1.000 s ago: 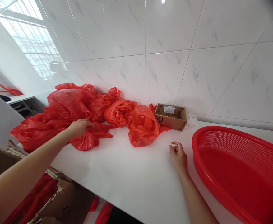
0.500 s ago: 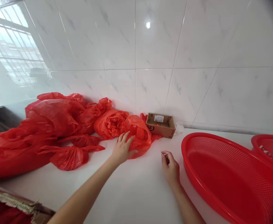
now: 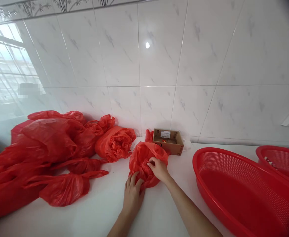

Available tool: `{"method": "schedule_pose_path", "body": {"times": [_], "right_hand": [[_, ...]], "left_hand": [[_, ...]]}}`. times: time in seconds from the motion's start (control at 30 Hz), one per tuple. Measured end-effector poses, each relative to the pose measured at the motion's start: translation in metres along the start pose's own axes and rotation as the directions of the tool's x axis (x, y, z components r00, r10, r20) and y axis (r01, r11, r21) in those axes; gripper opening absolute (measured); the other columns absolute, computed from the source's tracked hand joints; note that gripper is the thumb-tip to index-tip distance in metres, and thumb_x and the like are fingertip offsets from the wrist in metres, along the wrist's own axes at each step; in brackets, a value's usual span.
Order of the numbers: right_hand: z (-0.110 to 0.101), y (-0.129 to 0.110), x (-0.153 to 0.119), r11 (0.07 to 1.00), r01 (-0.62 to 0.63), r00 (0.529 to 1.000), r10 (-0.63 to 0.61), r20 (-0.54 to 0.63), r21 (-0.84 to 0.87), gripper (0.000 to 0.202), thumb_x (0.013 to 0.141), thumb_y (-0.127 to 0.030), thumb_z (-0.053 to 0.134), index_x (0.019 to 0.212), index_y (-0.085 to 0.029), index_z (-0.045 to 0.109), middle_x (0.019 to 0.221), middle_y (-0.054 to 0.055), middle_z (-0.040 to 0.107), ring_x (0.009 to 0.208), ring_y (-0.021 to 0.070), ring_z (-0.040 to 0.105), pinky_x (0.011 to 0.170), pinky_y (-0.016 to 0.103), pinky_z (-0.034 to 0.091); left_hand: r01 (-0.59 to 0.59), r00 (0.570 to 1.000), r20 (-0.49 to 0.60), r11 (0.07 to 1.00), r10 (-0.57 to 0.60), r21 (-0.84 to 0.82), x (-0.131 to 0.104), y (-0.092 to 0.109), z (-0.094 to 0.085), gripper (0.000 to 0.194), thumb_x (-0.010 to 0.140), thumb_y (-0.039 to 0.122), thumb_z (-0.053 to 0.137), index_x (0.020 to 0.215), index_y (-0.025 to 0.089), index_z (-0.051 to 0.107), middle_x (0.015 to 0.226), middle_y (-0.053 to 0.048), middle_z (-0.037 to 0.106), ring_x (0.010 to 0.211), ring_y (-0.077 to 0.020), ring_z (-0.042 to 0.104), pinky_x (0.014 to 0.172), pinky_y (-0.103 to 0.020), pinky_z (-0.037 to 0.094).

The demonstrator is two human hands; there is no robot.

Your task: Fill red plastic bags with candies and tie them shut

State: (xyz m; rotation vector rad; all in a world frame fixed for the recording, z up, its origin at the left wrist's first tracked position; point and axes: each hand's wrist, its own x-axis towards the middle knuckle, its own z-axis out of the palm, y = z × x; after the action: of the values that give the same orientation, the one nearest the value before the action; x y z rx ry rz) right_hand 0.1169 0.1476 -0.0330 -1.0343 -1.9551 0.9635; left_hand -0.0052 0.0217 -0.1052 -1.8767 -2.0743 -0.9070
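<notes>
A crumpled red plastic bag (image 3: pixel 148 149) lies with its mouth open on the white table, just in front of the small cardboard box (image 3: pixel 171 147). My left hand (image 3: pixel 133 194) is at the near left edge of this bag, its fingers curled over the plastic. From the right, my right hand (image 3: pixel 159 169) reaches over the bag's mouth. Its thumb and index finger are closed together, and what is between them is too small to make out. Folds of red plastic hide the bag's contents.
Several filled red bags (image 3: pixel 53 138) are heaped on the left, with a knotted one (image 3: pixel 65 191) in front and a rolled bundle (image 3: pixel 116 143) beside them. A large red plastic basket (image 3: pixel 218 152) stands at right, another basket (image 3: pixel 282 149) behind it. The tiled wall (image 3: pixel 159 108) bounds the table.
The open bag has come nearer, away from the rolled bundle. My left hand has moved down to its near edge. My right hand has gone left and up, over the bag's mouth.
</notes>
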Motion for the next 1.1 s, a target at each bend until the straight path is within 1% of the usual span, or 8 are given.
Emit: {"method": "schedule_pose_path", "body": {"times": [0.23, 0.37, 0.5, 0.63, 0.77, 0.83, 0.97, 1.1], "right_hand": [[-0.075, -0.03, -0.015, 0.914, -0.028, 0.987, -0.038, 0.155, 0.405, 0.034, 0.082, -0.054, 0.056, 0.094, -0.023, 0.063, 0.094, 0.003, 0.068, 0.085, 0.0187, 0.063, 0.076, 0.031, 0.049], [-0.094, -0.036, -0.035, 0.574, -0.194, 0.978, 0.047, 0.205, 0.796, 0.032, 0.079, -0.048, 0.067, 0.101, -0.025, 0.065, 0.097, 0.003, 0.069, 0.085, 0.0194, 0.064, 0.076, 0.032, 0.049], [-0.077, -0.03, -0.069, 0.323, -0.295, 0.952, 0.184, 0.246, 0.899, 0.03, 0.081, -0.047, 0.065, 0.1, -0.024, 0.066, 0.095, 0.004, 0.07, 0.082, 0.0205, 0.063, 0.074, 0.034, 0.05], [-0.057, -0.008, -0.096, 0.365, -0.223, 0.949, 0.294, 0.115, 0.904, 0.025, 0.079, -0.043, 0.069, 0.095, -0.024, 0.063, 0.091, 0.001, 0.068, 0.074, 0.0175, 0.06, 0.066, 0.03, 0.05], [-0.058, 0.014, -0.106, 0.414, -0.17, 0.927, 0.375, 0.003, 0.894, 0.026, 0.076, -0.044, 0.071, 0.086, -0.022, 0.061, 0.083, 0.0, 0.065, 0.071, 0.0168, 0.059, 0.062, 0.028, 0.049], [-0.062, 0.019, -0.107, 0.455, -0.136, 0.917, 0.394, -0.062, 0.88, 0.025, 0.077, -0.044, 0.07, 0.085, -0.022, 0.061, 0.08, -0.001, 0.063, 0.07, 0.016, 0.058, 0.061, 0.026, 0.049], [-0.061, 0.012, -0.109, 0.534, -0.093, 0.898, 0.41, -0.162, 0.84, 0.023, 0.081, -0.045, 0.066, 0.091, -0.025, 0.06, 0.08, -0.002, 0.063, 0.071, 0.0158, 0.057, 0.06, 0.025, 0.048], [-0.045, 0.0, -0.114, 0.454, -0.097, 0.945, 0.32, -0.06, 0.886, 0.023, 0.084, -0.045, 0.062, 0.09, -0.024, 0.059, 0.085, -0.001, 0.064, 0.077, 0.0169, 0.059, 0.07, 0.029, 0.05]], "left_hand": [[0.062, 0.996, 0.07, 0.996, -0.057, -0.068, 0.009, -0.004, -0.004, 0.016, 0.085, 0.012, 0.051, 0.091, 0.02, 0.064, 0.104, -0.008, 0.063, 0.096, -0.024, 0.059, 0.085, -0.04, 0.05], [0.131, 0.987, 0.104, 0.99, -0.125, -0.047, 0.016, -0.002, -0.013, 0.015, 0.085, 0.013, 0.053, 0.094, 0.019, 0.063, 0.107, -0.008, 0.062, 0.1, -0.0238, 0.057, 0.088, -0.038, 0.048], [0.216, 0.963, 0.165, 0.976, -0.215, 0.01, 0.041, -0.003, -0.018, 0.014, 0.088, 0.022, 0.058, 0.1, 0.017, 0.063, 0.104, -0.007, 0.063, 0.097, -0.0231, 0.058, 0.085, -0.04, 0.049], [0.315, 0.922, 0.218, 0.947, -0.32, 0.057, 0.077, -0.008, -0.019, 0.025, 0.091, 0.033, 0.059, 0.107, 0.014, 0.061, 0.105, -0.007, 0.064, 0.093, -0.02, 0.062, 0.081, -0.041, 0.052], [0.351, 0.928, 0.134, 0.936, -0.349, 0.009, 0.092, -0.001, -0.03, 0.034, 0.086, 0.028, 0.063, 0.118, 0.015, 0.059, 0.127, -0.016, 0.056, 0.117, -0.0332, 0.053, 0.094, -0.055, 0.045], [0.316, 0.948, 0.069, 0.946, -0.312, -0.07, 0.082, 0.01, -0.042, 0.038, 0.088, 0.027, 0.058, 0.125, 0.018, 0.054, 0.139, -0.018, 0.047, 0.129, -0.0369, 0.044, 0.101, -0.059, 0.038], [0.234, 0.969, 0.007, 0.914, -0.246, -0.332, 0.033, 0.048, -0.056, 0.046, 0.098, 0.034, 0.036, 0.144, 0.027, 0.031, 0.151, -0.012, 0.036, 0.138, -0.0239, 0.037, 0.105, -0.043, 0.042], [0.308, 0.942, 0.326, 0.588, -0.079, -0.748, -0.002, 0.08, -0.053, 0.065, 0.085, 0.028, 0.06, 0.144, 0.028, 0.033, 0.146, -0.011, 0.044, 0.126, -0.0245, 0.051, 0.097, -0.036, 0.049]]}}
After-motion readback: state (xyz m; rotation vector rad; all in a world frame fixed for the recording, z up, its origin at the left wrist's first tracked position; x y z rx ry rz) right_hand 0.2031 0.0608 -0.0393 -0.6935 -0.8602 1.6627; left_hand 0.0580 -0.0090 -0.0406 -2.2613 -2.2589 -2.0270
